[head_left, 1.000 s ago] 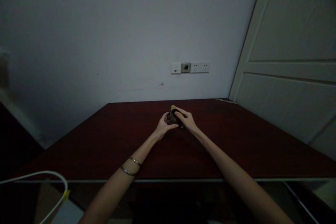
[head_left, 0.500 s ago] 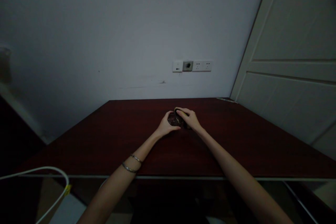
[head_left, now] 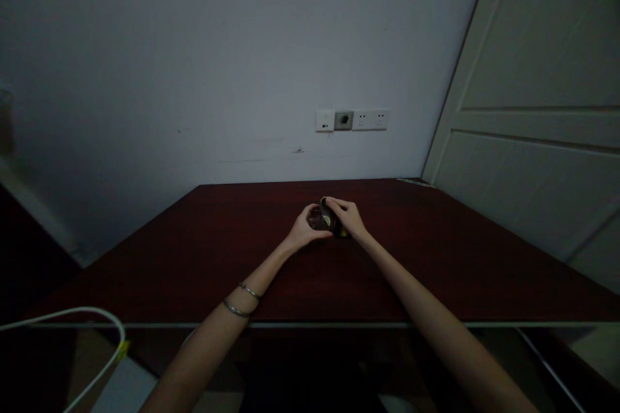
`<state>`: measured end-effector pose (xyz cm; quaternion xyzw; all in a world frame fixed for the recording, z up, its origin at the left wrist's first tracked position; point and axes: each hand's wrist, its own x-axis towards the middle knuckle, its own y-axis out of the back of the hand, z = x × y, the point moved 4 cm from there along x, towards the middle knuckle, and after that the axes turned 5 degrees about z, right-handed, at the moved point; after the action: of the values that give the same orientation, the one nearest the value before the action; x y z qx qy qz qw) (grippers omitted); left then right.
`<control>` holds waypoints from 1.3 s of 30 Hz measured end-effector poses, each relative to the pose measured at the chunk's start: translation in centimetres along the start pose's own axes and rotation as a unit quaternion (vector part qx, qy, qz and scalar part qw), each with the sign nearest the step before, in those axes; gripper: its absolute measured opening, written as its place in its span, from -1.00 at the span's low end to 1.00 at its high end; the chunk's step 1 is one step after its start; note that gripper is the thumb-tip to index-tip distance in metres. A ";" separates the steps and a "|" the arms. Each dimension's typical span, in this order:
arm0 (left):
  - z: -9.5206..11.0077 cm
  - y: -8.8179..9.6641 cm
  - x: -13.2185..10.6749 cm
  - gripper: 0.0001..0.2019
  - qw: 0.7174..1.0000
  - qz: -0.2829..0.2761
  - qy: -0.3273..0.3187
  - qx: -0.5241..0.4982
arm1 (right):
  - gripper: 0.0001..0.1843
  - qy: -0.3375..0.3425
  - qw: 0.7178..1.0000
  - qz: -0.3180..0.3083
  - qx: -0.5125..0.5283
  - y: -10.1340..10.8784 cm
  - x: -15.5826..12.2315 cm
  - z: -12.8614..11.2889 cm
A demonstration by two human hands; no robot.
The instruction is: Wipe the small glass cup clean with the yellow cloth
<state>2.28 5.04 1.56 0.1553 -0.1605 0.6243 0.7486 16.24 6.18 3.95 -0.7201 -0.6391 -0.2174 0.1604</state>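
Note:
Both of my hands meet near the middle of a dark red-brown table [head_left: 203, 251]. My left hand [head_left: 305, 230] cups a small clear glass [head_left: 317, 219] that stands on the tabletop. My right hand [head_left: 349, 218] holds a small dark object with yellow on it [head_left: 330, 220], pressed against the glass's right side. The room is dim, so the object's shape is hard to make out. Two thin bangles [head_left: 242, 300] sit on my left wrist.
A white wall with a row of sockets [head_left: 351, 120] stands behind the table. A pale panelled door [head_left: 537, 129] is on the right. A white cable [head_left: 82, 322] loops at the lower left, below the table's front edge [head_left: 339, 324].
The yellow end of the object stood above the glass a second ago; now it sits lower, beside the glass. Both hands stay in nearly the same place.

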 end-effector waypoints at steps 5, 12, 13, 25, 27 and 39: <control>-0.8 0.4 0.2 -0.24 0.996 0.046 0.023 -0.069 | -0.63 0.051 0.998 -0.016 0.036 -0.4 -0.6 -1.3; -0.2 -0.1 -0.2 -0.30 0.988 0.025 0.064 -0.136 | -0.62 0.019 0.997 -0.011 0.079 -0.2 -0.2 -0.9; 0.0 -0.2 -0.3 -0.30 0.988 0.016 0.064 -0.142 | -0.61 -0.001 0.996 -0.004 0.086 -0.1 0.0 -0.5; 0.6 -0.4 -0.1 -0.31 0.981 0.019 0.051 -0.185 | -0.63 0.082 0.995 0.020 0.061 -0.2 -0.8 -1.6; 0.6 -0.6 -0.2 -0.31 0.980 0.003 0.056 -0.193 | -0.64 0.077 0.995 0.033 0.062 -0.1 -0.7 -1.4; 0.9 -0.5 -0.4 -0.45 0.968 0.033 0.077 -0.237 | -0.67 0.139 0.989 0.031 0.026 -0.3 -1.2 -2.4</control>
<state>2.66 4.20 2.16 -0.0808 -0.2504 0.6032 0.7529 15.60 3.95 5.34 -0.6981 -0.5932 -0.2932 0.2735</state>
